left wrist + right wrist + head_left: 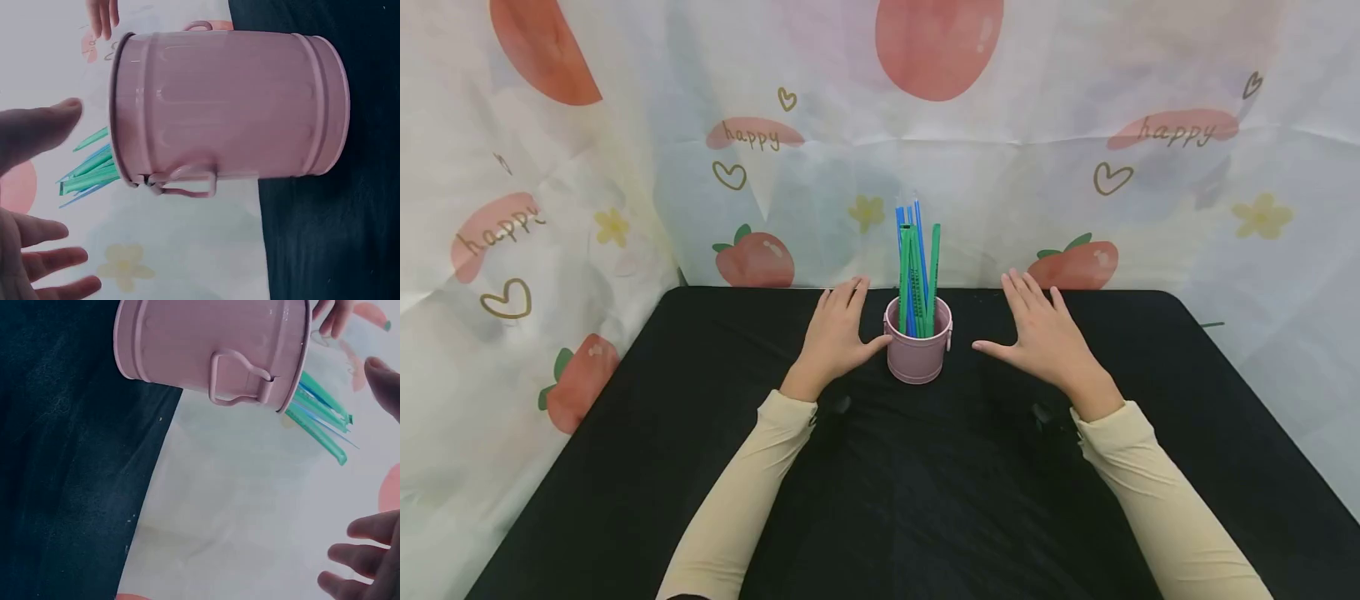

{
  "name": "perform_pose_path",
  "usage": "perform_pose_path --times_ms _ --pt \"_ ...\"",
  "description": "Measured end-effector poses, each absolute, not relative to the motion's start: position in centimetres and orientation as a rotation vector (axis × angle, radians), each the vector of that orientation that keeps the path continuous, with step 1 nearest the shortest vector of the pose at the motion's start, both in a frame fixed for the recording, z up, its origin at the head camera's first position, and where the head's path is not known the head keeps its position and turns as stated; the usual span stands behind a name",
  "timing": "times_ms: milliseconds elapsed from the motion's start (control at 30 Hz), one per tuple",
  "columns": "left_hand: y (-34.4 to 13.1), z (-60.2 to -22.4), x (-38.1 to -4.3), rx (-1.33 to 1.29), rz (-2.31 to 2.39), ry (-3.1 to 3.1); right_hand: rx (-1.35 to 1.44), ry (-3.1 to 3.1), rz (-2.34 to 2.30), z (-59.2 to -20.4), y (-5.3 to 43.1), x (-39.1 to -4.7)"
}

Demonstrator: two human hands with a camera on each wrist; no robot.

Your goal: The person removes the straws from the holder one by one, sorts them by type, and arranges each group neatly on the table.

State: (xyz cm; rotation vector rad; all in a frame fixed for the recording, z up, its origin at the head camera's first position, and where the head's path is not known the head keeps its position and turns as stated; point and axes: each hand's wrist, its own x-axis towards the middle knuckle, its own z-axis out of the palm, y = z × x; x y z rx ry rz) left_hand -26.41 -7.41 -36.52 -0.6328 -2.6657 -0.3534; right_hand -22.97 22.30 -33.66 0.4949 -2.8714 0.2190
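Note:
A small pink metal bucket (915, 360) stands upright on the black table. Several slim green sticks (934, 275) with dark printing and thinner blue sticks (921, 250) with clear tips lean inside it. To its left is my left hand (837, 329), fingers straight and thumb spread, with the thumb tip close to the rim; in the left wrist view a gap shows between them. On the other side my right hand (1041, 333) holds nothing, its fingers extended and thumb pointing at the bucket, farther away. Handle loops (234, 378) hang on the bucket's sides.
Black cloth covers the table (910, 500), whose back edge runs just behind the bucket. A pale printed curtain (985, 192) with fruit, hearts and flowers hangs behind and along the left side.

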Motion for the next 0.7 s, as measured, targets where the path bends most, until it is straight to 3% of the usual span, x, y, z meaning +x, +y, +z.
perform_pose_path --times_ms 267,700 --pt "-6.7 -37.0 -27.1 -0.667 -0.661 -2.630 0.523 -2.753 0.307 -34.1 22.4 -23.9" --pt "-6.3 -38.3 -28.5 -0.710 -1.102 -2.612 0.550 -2.586 1.012 -35.0 22.1 -25.9"
